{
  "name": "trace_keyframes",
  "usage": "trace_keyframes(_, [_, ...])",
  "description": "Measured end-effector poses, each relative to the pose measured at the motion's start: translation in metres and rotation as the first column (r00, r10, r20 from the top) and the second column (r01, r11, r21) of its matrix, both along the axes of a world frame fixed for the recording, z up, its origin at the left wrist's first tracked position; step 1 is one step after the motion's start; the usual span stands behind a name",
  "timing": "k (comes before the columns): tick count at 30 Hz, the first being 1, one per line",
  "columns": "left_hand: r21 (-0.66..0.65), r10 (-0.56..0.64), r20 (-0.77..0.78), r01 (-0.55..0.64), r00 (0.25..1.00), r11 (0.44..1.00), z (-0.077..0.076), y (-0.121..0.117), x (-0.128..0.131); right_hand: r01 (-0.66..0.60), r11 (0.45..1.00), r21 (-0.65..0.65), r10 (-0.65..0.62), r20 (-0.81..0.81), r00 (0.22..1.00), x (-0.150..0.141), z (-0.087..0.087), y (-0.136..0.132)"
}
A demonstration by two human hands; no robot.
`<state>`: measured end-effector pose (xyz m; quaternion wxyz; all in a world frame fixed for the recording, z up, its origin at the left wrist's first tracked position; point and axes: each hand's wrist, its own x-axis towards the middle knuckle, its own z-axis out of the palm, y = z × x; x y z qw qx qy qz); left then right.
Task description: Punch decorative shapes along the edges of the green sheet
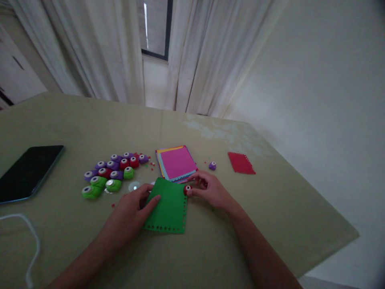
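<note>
My left hand (134, 204) grips the left edge of a green paper sheet (168, 206), thumb on top and fingers underneath. Small punched holes run along the sheet's bottom and right edges. At its upper right corner sits a small red craft punch (187, 190) with a white round button. My right hand (212, 188) holds that punch between thumb and fingers. Behind the green sheet lies a stack of coloured paper (179, 162), pink on top. A lone purple punch (212, 165) stands beyond my right hand.
Several purple, red and green punches (112, 165) stand grouped at left, with tiny paper bits around. A red sheet (241, 163) with a punched edge lies at right. A dark tablet (30, 172) and a white cable (34, 233) are at far left. A pale cloth covers the table (240, 245).
</note>
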<state>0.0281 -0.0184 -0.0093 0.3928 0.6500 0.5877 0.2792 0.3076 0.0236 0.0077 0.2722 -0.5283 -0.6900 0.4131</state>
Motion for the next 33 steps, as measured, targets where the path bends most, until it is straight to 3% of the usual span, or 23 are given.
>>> trace_keyframes(5, [0.002,0.009,-0.034,-0.009,0.999,1.0,-0.003,0.0,-0.005,-0.076,0.984,0.158,0.054,0.139,0.989,0.008,0.004,-0.009])
trace_keyframes(12, [-0.069,0.14,0.205,-0.128,0.969,0.989,0.015,0.0,-0.006,0.09,0.97,0.226,-0.159,0.311,0.937,0.031,0.005,-0.004])
trace_keyframes(16, [-0.121,0.233,0.292,-0.206,0.928,0.971,0.019,-0.004,-0.004,0.171,0.953,0.248,-0.254,0.351,0.901,0.035,0.004,-0.001])
trace_keyframes(20, [-0.137,0.252,0.348,-0.217,0.903,0.966,0.021,-0.01,-0.002,0.237,0.933,0.271,-0.327,0.364,0.872,0.036,0.002,0.002])
trace_keyframes(28, [-0.16,0.125,0.311,-0.078,0.942,0.984,0.015,-0.011,0.001,0.336,0.853,0.399,-0.472,0.318,0.822,0.043,-0.016,0.014])
trace_keyframes(33, [0.022,-0.014,0.031,0.013,0.999,1.0,0.007,-0.011,0.007,0.343,0.784,0.517,-0.498,0.196,0.844,0.026,-0.018,0.012])
